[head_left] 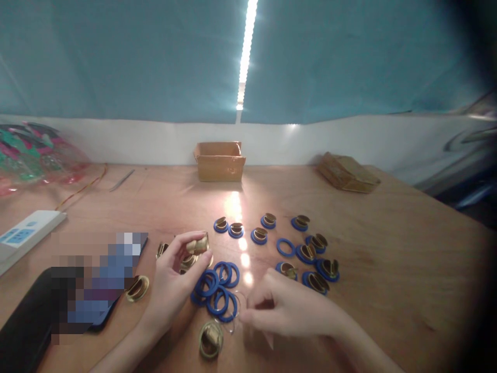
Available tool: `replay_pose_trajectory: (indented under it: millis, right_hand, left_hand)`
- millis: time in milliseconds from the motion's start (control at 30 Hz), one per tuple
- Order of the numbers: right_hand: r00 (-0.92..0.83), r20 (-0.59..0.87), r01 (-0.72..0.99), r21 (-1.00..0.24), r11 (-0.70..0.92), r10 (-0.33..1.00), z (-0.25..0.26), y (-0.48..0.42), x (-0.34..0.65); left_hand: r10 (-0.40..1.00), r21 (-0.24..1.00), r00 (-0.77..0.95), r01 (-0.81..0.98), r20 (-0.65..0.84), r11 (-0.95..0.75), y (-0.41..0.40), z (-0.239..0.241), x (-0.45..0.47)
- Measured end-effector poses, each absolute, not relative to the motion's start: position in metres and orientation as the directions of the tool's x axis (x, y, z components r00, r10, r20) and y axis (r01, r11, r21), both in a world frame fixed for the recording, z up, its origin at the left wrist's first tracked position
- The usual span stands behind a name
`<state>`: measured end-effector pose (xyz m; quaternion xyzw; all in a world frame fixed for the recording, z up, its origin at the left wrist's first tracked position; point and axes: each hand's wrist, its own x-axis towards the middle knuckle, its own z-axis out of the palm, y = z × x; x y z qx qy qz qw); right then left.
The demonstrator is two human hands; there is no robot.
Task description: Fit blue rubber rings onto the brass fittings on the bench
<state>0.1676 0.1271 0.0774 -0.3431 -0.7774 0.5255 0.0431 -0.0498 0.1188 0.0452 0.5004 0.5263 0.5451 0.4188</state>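
Note:
My left hand (pixel 176 277) holds a brass-coloured metal fitting (pixel 199 244) between thumb and fingers, raised above the table. My right hand (pixel 281 305) is closed in a pinch at the edge of a thin, pale ring (pixel 239 301). Between the hands lies a loose pile of blue rings (pixel 219 300), with more thin rings partly under it. In front of the pile sits a brass fitting (pixel 210 339). Another brass fitting (pixel 137 288) rests left of my left hand, and others are partly hidden behind its fingers.
Several brass fittings with blue rings (pixel 306 253) stand on the right, around a lone blue ring (pixel 286 247). An open cardboard box (pixel 221 168) and a folded one (pixel 347 172) are at the back. On the left are a phone (pixel 112 282), a power strip (pixel 29 233) and bagged items (pixel 37 155).

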Motion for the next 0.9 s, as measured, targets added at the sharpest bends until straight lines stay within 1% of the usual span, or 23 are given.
replay_pose_trajectory:
  millis: [67, 100, 133, 200, 267, 300, 333, 400, 467, 533, 600, 733, 900]
  right_hand:
    - [-0.776, -0.367, 0.503, -0.851, 0.153, 0.512, 0.076, 0.126, 0.167]
    - [-0.773, -0.375, 0.508, -0.849, 0.147, 0.511, 0.076, 0.126, 0.166]
    - [-0.762, -0.349, 0.51, -0.843, 0.172, 0.546, 0.076, 0.127, 0.165]
    - [-0.68, -0.216, 0.548, -0.784, 0.29, 0.701, 0.075, 0.13, 0.165]
    - [-0.5, -0.033, 0.686, -0.625, 0.372, 0.866, 0.073, 0.136, 0.169]
    - [-0.392, 0.047, 0.776, -0.52, 0.357, 0.919, 0.071, 0.14, 0.172]
    - [-0.29, 0.119, 0.854, -0.415, 0.313, 0.95, 0.069, 0.145, 0.177]
    - [-0.181, 0.215, 0.938, -0.256, 0.234, 0.96, 0.064, 0.152, 0.186]
    - [-0.147, 0.205, 0.972, -0.153, 0.18, 0.968, 0.059, 0.157, 0.194]
    - [-0.125, 0.154, 0.984, -0.107, 0.143, 0.98, 0.055, 0.159, 0.198]
    - [-0.099, 0.119, 0.989, -0.098, 0.11, 0.988, 0.052, 0.16, 0.2]
    - [-0.062, 0.101, 0.995, -0.073, 0.069, 0.993, 0.048, 0.159, 0.197]
    - [-0.113, 0.127, 0.993, -0.028, 0.118, 0.985, 0.047, 0.152, 0.188]
  left_hand:
    - [0.984, 0.993, -0.146, 0.072, 0.1, -0.09, 0.118, 0.045, -0.05]
    - [0.984, 0.994, -0.146, 0.072, 0.098, -0.088, 0.118, 0.045, -0.05]
    - [0.985, 0.994, -0.145, 0.072, 0.096, -0.086, 0.118, 0.045, -0.049]
    - [0.984, 0.994, -0.147, 0.071, 0.097, -0.088, 0.118, 0.045, -0.049]
    - [0.983, 0.993, -0.154, 0.069, 0.103, -0.094, 0.118, 0.045, -0.05]
    - [0.981, 0.993, -0.161, 0.069, 0.107, -0.097, 0.119, 0.045, -0.05]
    - [0.98, 0.993, -0.166, 0.07, 0.109, -0.098, 0.119, 0.045, -0.05]
    - [0.979, 0.992, -0.171, 0.077, 0.111, -0.099, 0.119, 0.044, -0.051]
    - [0.979, 0.992, -0.169, 0.081, 0.111, -0.098, 0.119, 0.044, -0.051]
    - [0.98, 0.992, -0.164, 0.075, 0.11, -0.099, 0.119, 0.044, -0.051]
    - [0.981, 0.993, -0.163, 0.069, 0.108, -0.098, 0.119, 0.044, -0.051]
    - [0.979, 0.993, -0.173, 0.076, 0.106, -0.094, 0.119, 0.044, -0.051]
    - [0.974, 0.993, -0.196, 0.068, 0.11, -0.099, 0.121, 0.046, -0.051]
